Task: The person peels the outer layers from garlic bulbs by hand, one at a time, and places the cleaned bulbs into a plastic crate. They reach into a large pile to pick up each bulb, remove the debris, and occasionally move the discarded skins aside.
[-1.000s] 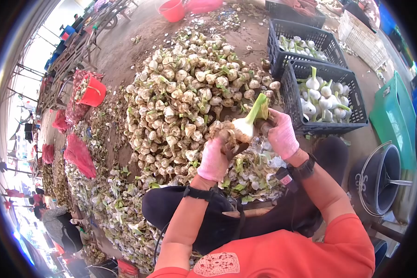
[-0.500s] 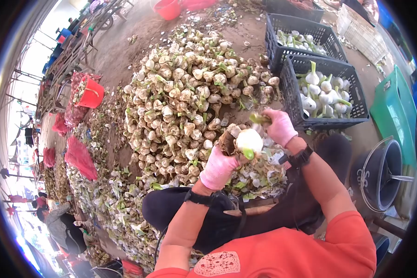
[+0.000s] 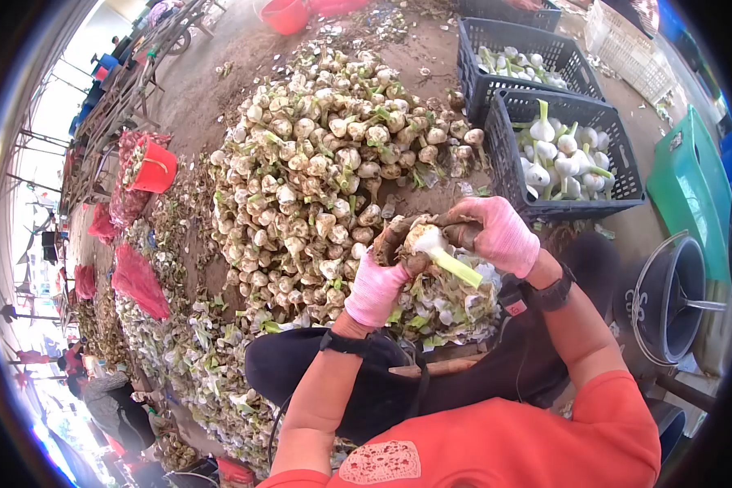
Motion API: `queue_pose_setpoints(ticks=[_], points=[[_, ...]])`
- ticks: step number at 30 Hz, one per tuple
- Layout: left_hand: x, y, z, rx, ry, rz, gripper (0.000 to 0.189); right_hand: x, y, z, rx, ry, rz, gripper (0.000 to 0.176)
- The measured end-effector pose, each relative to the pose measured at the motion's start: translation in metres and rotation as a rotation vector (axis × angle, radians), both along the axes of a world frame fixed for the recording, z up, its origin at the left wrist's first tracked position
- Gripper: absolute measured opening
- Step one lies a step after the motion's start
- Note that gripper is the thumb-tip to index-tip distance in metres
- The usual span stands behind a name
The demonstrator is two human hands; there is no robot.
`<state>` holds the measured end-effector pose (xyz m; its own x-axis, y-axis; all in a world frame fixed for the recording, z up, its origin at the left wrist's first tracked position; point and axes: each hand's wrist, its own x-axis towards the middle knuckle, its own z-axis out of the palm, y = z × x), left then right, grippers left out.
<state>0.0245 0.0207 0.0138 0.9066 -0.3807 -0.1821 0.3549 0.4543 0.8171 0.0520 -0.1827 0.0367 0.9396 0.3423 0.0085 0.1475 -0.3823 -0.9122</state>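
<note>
Both hands wear pink gloves with dark, soiled fingertips. My left hand (image 3: 382,281) is closed round the root side of a garlic bulb (image 3: 428,239), whose pale green stem points down to the right. On the bulb's right side, my right hand (image 3: 500,233) pinches it with bent fingers. Below the hands lies a heap of peeled skins and leaves (image 3: 455,307). Beyond them rises a big pile of unpeeled garlic (image 3: 301,187). White, cleaned bulbs (image 3: 568,159) fill part of a black crate (image 3: 557,213) at the right.
Another black crate (image 3: 473,61) with garlic stands behind the first. A green tub (image 3: 683,191) and a dark bucket (image 3: 667,301) are at the right. Red basket (image 3: 156,168), red net bag (image 3: 138,281) and a bending person (image 3: 118,407) are at the left.
The bulb has turned, so its stem now points down to the right. My right hand has come in from beside the bulb and now grips it. My left hand still holds it.
</note>
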Motion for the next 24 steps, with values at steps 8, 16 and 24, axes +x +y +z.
queue_pose_setpoints(ticks=[8,16,24], points=[[0.005,0.005,-0.008,-0.221,0.216,-0.022,0.049,-0.002,0.018,-0.015,-0.159,-0.191,-0.081,0.022],[0.000,0.007,-0.008,-0.142,0.164,-0.100,0.067,0.017,0.012,-0.087,-0.651,0.021,0.127,0.026],[0.002,0.004,-0.010,0.076,0.023,0.072,0.069,0.002,0.000,-0.067,-0.434,-0.187,0.128,0.045]])
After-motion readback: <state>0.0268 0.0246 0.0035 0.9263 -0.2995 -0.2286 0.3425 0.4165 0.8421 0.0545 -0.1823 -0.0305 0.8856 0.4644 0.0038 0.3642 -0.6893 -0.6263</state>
